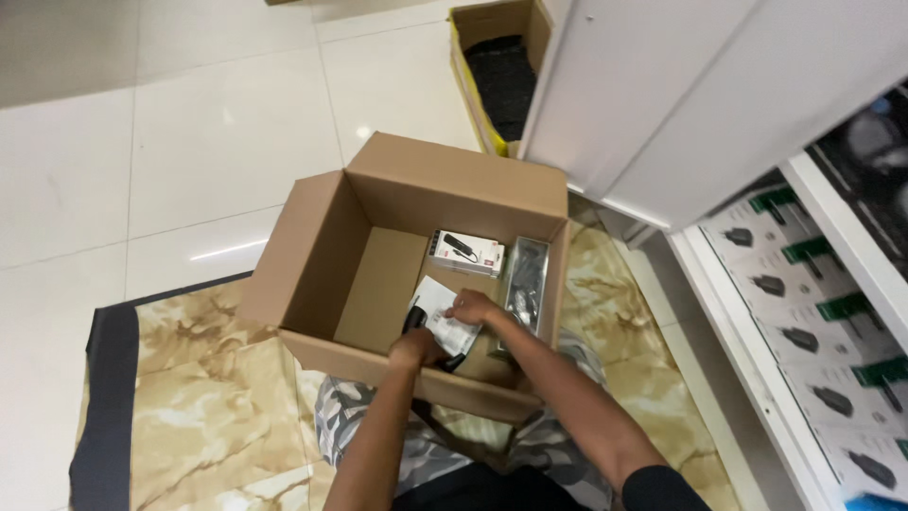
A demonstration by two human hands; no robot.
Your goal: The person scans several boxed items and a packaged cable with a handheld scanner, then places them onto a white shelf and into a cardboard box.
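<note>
Both hands are down inside the open cardboard box [397,237]. The left hand [414,348] is clenched around a dark object low against the box's near wall, and the right hand [470,307] pinches a white packet [440,312] just above it. 2 more small packages lie by the box's far wall: a white carton [466,253] and a clear pack [526,279].

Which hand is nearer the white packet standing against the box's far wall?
Right. The right hand sits just below that white packet; the left hand is lower, near the box's front wall.
</note>
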